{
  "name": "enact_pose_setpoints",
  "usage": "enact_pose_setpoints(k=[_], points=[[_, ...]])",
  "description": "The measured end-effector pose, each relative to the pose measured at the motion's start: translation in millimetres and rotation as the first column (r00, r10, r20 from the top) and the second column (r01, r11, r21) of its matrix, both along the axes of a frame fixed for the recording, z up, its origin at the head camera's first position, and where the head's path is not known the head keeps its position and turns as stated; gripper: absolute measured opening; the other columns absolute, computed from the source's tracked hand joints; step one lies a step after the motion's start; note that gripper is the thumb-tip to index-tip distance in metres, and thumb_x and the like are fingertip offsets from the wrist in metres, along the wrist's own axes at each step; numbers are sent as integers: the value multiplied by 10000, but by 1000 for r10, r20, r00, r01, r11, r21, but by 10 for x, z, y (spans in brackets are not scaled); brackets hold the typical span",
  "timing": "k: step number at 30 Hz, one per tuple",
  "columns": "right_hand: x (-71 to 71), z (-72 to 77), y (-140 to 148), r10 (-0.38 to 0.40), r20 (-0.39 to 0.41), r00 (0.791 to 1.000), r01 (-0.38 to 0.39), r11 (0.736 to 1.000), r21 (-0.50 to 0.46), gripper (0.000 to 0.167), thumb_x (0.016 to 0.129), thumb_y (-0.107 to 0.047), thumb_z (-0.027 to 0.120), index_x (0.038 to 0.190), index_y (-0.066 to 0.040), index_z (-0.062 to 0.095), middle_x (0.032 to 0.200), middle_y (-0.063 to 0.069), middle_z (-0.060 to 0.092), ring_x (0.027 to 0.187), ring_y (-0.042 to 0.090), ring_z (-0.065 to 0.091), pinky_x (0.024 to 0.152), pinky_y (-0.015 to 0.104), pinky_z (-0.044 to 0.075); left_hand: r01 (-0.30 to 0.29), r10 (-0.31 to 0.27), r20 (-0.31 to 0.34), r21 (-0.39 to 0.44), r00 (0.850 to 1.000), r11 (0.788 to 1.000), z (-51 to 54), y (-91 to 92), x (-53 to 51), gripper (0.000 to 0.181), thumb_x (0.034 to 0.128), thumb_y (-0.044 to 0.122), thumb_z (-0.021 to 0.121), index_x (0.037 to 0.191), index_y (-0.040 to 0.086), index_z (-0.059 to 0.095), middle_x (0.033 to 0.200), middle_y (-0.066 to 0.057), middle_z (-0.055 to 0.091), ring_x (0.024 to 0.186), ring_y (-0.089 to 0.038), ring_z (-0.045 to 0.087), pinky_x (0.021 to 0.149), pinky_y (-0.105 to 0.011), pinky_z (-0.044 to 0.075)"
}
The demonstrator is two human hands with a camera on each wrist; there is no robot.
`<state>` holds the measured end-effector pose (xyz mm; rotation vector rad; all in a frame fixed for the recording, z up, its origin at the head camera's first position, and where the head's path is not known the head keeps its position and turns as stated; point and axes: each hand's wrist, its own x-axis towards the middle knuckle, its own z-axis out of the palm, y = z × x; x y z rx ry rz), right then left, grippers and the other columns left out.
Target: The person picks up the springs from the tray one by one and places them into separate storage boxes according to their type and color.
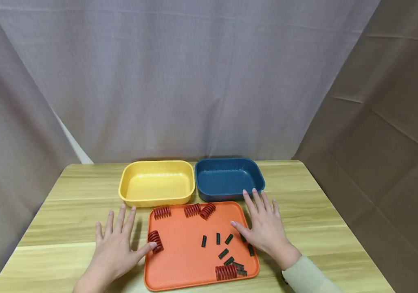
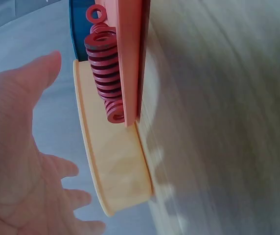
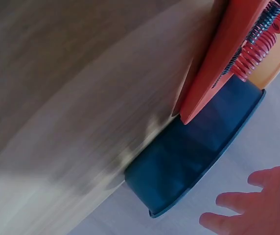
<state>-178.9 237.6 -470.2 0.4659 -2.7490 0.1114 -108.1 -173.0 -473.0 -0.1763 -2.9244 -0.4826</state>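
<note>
An orange tray (image 1: 183, 260) carries several large red coil springs (image 1: 162, 213) and several small dark coil springs (image 1: 223, 254). My left hand (image 1: 115, 246) is spread above the table at the tray's left side. Its thumb tip overlaps a red spring (image 1: 155, 240) in the head view, but the left wrist view shows a gap between thumb and springs (image 2: 105, 71). Over the tray's right edge hovers my right hand (image 1: 267, 230), fingers straight and apart, partly covering a dark spring there. Neither hand holds anything.
Behind the tray stand a yellow bin (image 1: 157, 189) on the left and a blue bin (image 1: 229, 183) on the right, side by side. Both have nothing inside. The wooden table (image 1: 66, 203) is bordered by grey curtains (image 1: 194, 81) at the back and sides.
</note>
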Motion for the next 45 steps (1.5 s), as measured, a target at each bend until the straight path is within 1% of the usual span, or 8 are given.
enact_pose_setpoints(k=[8, 16, 20, 27, 32, 35, 41, 45], points=[[8, 24, -6, 77, 112, 991, -64, 991, -117, 993, 771, -771, 548, 1533, -195, 278, 1481, 139, 383, 1324, 367, 373, 1001, 608, 326, 47, -53, 72, 83, 996, 995, -42, -6, 98, 1132, 704, 794, 598, 1502, 45, 308, 1530, -245, 238, 1363, -526, 175, 1033, -695, 112], [-5, 99, 30, 146, 348, 926, -46, 959, -280, 954, 676, -639, 771, 1475, -274, 398, 1393, -5, 485, 1235, 254, 483, 956, 522, 415, 120, -165, 226, 199, 960, 973, -66, -27, 168, 1173, 647, 782, 660, 1488, 29, 342, 1512, -226, 295, 1367, -499, 214, 1054, -664, 135], [-11, 101, 54, 167, 401, 901, -36, 949, -314, 958, 654, -612, 800, 1463, -269, 419, 1366, -10, 508, 1180, 236, 535, 930, 489, 444, 132, -193, 269, 231, 943, 964, -96, -33, 211, 1163, 644, 773, 671, 1486, 36, 352, 1505, -225, 309, 1370, -493, 215, 1061, -655, 147], [-33, 68, 46, 208, 394, 895, -70, 939, -336, 974, 630, -608, 812, 1454, -240, 444, 1309, -2, 549, 1121, 213, 555, 894, 463, 460, 114, -175, 257, 233, 951, 966, -138, -76, 236, 1081, 667, 699, 722, 1462, 41, 401, 1479, -231, 350, 1355, -509, 231, 1058, -646, 173], [-52, 33, 33, 265, 411, 872, -111, 926, -362, 915, 644, -558, 828, 1416, -203, 491, 1311, -38, 544, 1114, 191, 552, 912, 432, 457, 78, -151, 232, 299, 961, 951, -178, -70, 228, 895, 689, 484, 831, 1390, 37, 500, 1347, -162, 465, 1221, -385, 413, 985, -544, 359], [-74, 8, 39, 322, 443, 836, -148, 912, -383, 850, 665, -516, 831, 1384, -186, 521, 1293, -51, 559, 1154, 171, 533, 951, 409, 441, 68, -196, 266, 423, 944, 903, -207, -80, 213, 831, 703, 329, 860, 1373, -5, 498, 1125, -86, 514, 990, -244, 495, 830, -368, 463], [-62, -35, 163, 350, 496, 795, -157, 908, -389, 770, 695, -482, 825, 1345, -169, 556, 1294, -56, 557, 1248, 187, 474, 1024, 426, 381, 48, -378, 331, 693, 865, 719, -197, -31, 102, 845, 751, 32, 802, 1413, -155, 310, 970, -97, 514, 804, -182, 538, 637, -248, 488], [-35, -57, 233, 336, 507, 793, -153, 917, -369, 749, 702, -502, 811, 1328, -169, 570, 1300, -45, 541, 1243, 211, 474, 1016, 447, 384, 66, -419, 310, 733, 853, 677, -176, 19, 65, 842, 761, -32, 767, 1419, -175, 262, 984, -117, 500, 825, -190, 545, 656, -247, 500]])
